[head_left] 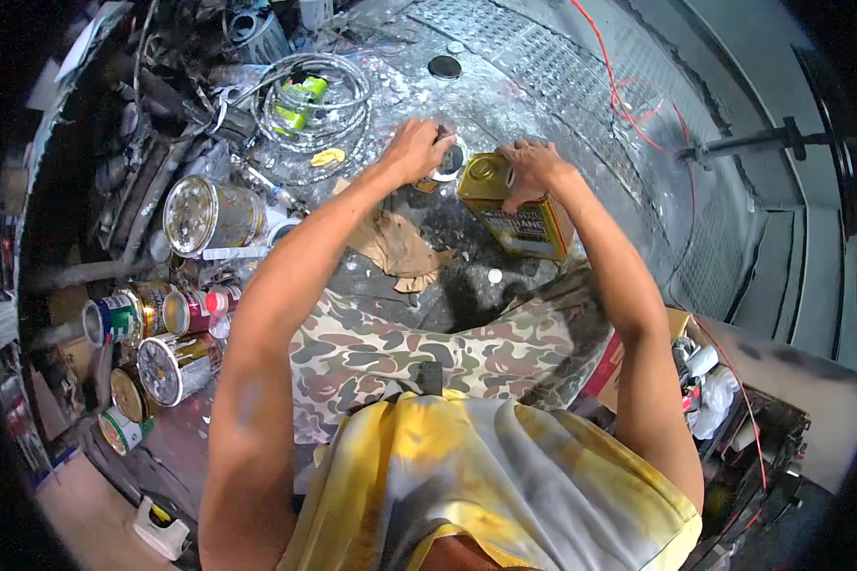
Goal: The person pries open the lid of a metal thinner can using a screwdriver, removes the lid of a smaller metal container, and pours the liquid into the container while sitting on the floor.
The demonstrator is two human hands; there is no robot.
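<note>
My left hand (414, 152) is closed at the far side of a small round can (453, 164) with a white rim and a dark inside; the fingers are partly hidden behind the hand. Beside it, my right hand (539, 173) spreads over the top of a rectangular gold metal tin (512, 224), thumb on the near side and fingers on the top edge. The tin stands upright, its round cap (486, 167) in place at the left of its top. Crumpled brown paper (400, 249) lies on the floor nearer to me.
Paint cans (214, 217) crowd the left, with smaller cans (173, 369) nearer. Beyond my left hand sits a coiled hose (314, 105) around a bright green object (300, 103). A black lid (444, 67) lies farther off. A red cord (619, 90) runs along the right, near a cardboard box (678, 324).
</note>
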